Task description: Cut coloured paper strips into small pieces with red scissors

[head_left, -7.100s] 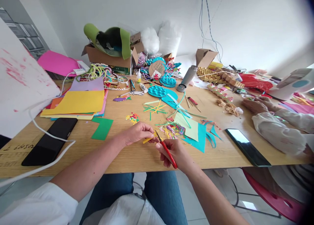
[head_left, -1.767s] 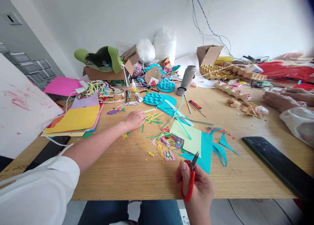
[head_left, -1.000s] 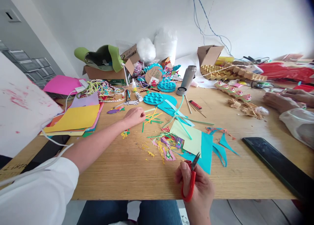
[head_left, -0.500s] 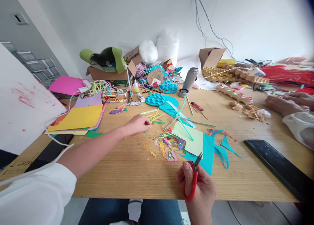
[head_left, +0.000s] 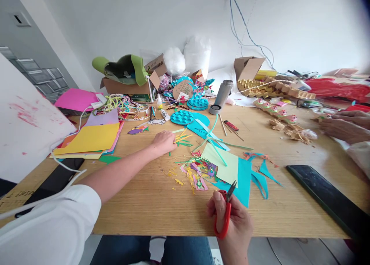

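Note:
My right hand (head_left: 235, 215) grips red-handled scissors (head_left: 223, 218) at the table's front edge, with their short dark blades pointing up and away over the papers. Reaching across the table, my left hand (head_left: 164, 142) is closed at the left ends of some thin yellow paper strips (head_left: 183, 135); its fingertips are partly hidden. Short green strips (head_left: 184, 143) lie beside them. A pale green sheet (head_left: 228, 170) rests over a blue sheet (head_left: 244, 180) just beyond the scissors. Coloured paper scraps (head_left: 199, 172) are heaped left of those sheets.
Stacked coloured paper (head_left: 86, 138) lies at left, near a phone (head_left: 54, 184). Another dark phone (head_left: 323, 195) is at right. A grey thermos (head_left: 224, 93) stands behind the blue egg-carton disc (head_left: 182, 118). At far right, another person's hands (head_left: 347, 124) work beside painted carton pieces (head_left: 277, 111).
My left hand has shifted slightly and now meets the yellow strips' ends. The scissors stay in my right hand, nearly still. The other person's hands have moved a little.

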`<state>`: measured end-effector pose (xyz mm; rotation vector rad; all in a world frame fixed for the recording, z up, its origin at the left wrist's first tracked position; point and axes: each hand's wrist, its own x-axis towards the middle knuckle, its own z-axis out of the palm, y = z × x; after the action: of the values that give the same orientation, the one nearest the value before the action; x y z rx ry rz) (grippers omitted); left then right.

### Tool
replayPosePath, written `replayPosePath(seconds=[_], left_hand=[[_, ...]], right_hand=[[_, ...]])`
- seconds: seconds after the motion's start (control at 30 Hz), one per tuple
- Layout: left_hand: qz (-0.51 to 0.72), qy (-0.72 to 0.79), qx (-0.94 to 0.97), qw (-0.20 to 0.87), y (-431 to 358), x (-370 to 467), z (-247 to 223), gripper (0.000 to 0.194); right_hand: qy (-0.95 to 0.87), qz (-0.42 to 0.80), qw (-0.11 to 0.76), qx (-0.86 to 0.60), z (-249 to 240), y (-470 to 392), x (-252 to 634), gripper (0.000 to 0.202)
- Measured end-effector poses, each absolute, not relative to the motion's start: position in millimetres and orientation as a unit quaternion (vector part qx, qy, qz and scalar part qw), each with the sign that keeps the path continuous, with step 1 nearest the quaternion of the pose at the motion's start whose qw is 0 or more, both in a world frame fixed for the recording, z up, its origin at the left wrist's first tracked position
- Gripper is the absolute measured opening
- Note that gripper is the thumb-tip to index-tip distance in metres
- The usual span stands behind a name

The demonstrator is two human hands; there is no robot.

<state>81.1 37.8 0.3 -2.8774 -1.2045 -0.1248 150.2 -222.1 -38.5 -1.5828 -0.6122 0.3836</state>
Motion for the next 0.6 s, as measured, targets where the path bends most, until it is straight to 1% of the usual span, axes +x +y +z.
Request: replayPosePath(seconds=[0.13, 0.33, 0.47, 0.6], left_hand=[[-0.042, -0.385, -0.922, 0.015, 39.8, 79.9, 1.1, 0.016], [-0.057, -0.374, -0.925, 0.022, 38.8, 85.6, -0.8, 0.026], [-0.046, -0.372, -0.927, 0.03, 42.8, 87.5, 0.2, 0.018], [-0.045, -0.346, -0.937, 0.019, 53.7, 78.4, 7.6, 0.027]], right_hand=[[-0.27, 0.166, 0.643, -0.697, -38.2, -222.5, 149.9, 0.041], [-0.26, 0.17, 0.656, -0.688, -36.0, -221.3, 148.5, 0.04], [-0.264, 0.171, 0.652, -0.69, -38.9, -221.0, 149.9, 0.04], [-0.267, 0.166, 0.651, -0.691, -41.6, -220.9, 151.1, 0.04]])
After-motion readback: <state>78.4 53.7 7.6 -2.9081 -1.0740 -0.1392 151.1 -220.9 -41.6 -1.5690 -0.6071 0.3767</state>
